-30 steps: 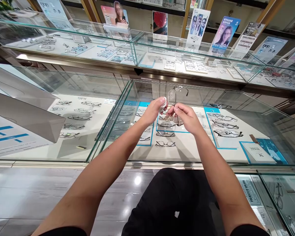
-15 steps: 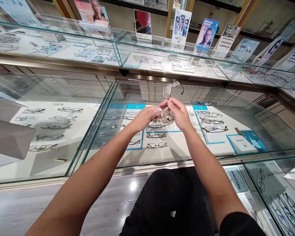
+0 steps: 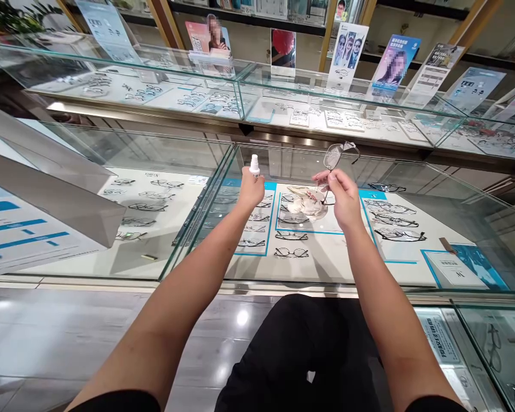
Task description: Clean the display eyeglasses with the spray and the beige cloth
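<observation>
My left hand (image 3: pixel 253 189) is wrapped round a small spray bottle (image 3: pixel 254 165), whose white top sticks up above the fist. A pair of eyeglasses (image 3: pixel 333 156) is pinched in my right hand (image 3: pixel 343 191), with one lens raised above the fingers and a dark temple arm reaching down below them. Just left of that hand, a crumpled pale cloth (image 3: pixel 308 202) lies on the glass counter, close to the lower temple arm. Whether the cloth touches the right fingers, I cannot tell.
Below the glass counter (image 3: pixel 249 274), rows of eyeglass frames (image 3: pixel 292 252) sit on white and blue-edged boards. A large folded sign (image 3: pixel 30 229) stands at the left. A second glass showcase (image 3: pixel 274 129) with upright advertising cards (image 3: pixel 347 54) runs along the back.
My left hand has left the cloth, moved left and taken hold of the spray bottle. The cloth now lies on the counter. My right hand still holds the eyeglasses; the view has turned left.
</observation>
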### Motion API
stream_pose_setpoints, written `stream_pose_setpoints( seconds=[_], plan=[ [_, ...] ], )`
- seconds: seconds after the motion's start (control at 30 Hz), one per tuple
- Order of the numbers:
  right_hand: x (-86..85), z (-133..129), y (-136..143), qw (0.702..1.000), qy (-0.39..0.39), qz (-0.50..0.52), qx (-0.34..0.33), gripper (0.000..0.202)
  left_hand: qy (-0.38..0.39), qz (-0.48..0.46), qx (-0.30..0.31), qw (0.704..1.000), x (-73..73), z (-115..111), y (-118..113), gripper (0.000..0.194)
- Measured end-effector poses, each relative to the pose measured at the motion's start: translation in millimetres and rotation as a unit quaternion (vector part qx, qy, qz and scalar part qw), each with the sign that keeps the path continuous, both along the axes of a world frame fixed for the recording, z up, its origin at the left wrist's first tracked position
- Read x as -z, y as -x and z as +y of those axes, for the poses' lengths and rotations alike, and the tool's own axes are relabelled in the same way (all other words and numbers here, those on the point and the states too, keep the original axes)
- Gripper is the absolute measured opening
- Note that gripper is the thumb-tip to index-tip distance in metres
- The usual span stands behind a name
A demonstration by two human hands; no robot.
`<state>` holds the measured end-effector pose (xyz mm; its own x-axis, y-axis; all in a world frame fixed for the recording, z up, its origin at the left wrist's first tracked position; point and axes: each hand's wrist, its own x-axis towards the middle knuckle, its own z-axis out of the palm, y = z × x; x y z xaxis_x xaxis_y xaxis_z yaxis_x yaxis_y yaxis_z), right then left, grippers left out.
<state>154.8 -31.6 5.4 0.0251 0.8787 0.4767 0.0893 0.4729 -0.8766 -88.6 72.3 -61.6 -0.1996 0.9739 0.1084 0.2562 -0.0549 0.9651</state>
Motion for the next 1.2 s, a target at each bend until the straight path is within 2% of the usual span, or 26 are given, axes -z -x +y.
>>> stream_pose_setpoints(
  seconds=[0.33,0.43,0.47,0.53,0.6,0.63,0.67,0.73,0.8,0.83,0.9,1.0,1.1,1.2],
  plan=[
    [0.5,2,-2,1.0,-0.011,-0.004,0.01,0.042,-0.036,0.035,-0.009,0.999,11.2,0,-5,0.032],
    [0.2,3,-2,1.0,-0.019,-0.009,0.02,0.044,-0.034,0.041,-0.002,0.999,10.8,-1,-9,0.036],
    [0.0,3,-2,0.999,-0.023,-0.007,0.022,0.043,-0.033,0.051,-0.013,0.998,8.3,-2,-11,0.038],
    [-0.6,3,-3,0.999,-0.028,-0.003,0.029,0.043,-0.059,0.09,-0.08,0.991,-1.1,-9,-15,0.046],
    [-1.5,3,-3,0.998,-0.03,-0.006,0.046,0.044,-0.13,0.135,-0.17,0.968,-15.1,-22,-22,0.054],
    [-1.9,2,-3,0.998,-0.03,-0.01,0.056,0.044,-0.175,0.153,-0.191,0.954,-22.7,-31,-27,0.055],
    [-2.4,3,-3,0.997,-0.031,-0.012,0.065,0.045,-0.214,0.165,-0.186,0.945,-29.6,-42,-34,0.052],
    [-3.1,3,-4,0.997,-0.03,-0.009,0.075,0.046,-0.26,0.187,-0.09,0.943,-38.7,-64,-50,0.041],
    [-3.7,3,-5,0.997,-0.026,0.002,0.078,0.046,-0.268,0.223,0.072,0.935,-38.9,-85,-68,0.029],
    [-3.9,4,-5,0.997,-0.024,0.01,0.078,0.045,-0.26,0.241,0.13,0.926,-35.7,-92,-76,0.031],
    [-4.2,4,-5,0.997,-0.023,0.021,0.076,0.045,-0.233,0.257,0.204,0.915,-24.9,-100,-89,0.042],
    [-3.9,5,-5,0.996,-0.017,0.016,0.082,0.045,-0.195,0.261,0.253,0.911,-8.6,-94,-94,0.047],
    [-2.8,7,-5,0.996,-0.014,0.009,0.087,0.047,-0.179,0.265,0.269,0.909,-3.4,-81,-89,0.027],
    [-1.6,8,-6,0.996,-0.02,0.004,0.085,0.048,-0.14,0.207,0.254,0.934,-6.2,-70,-81,0.008]
  ],
)
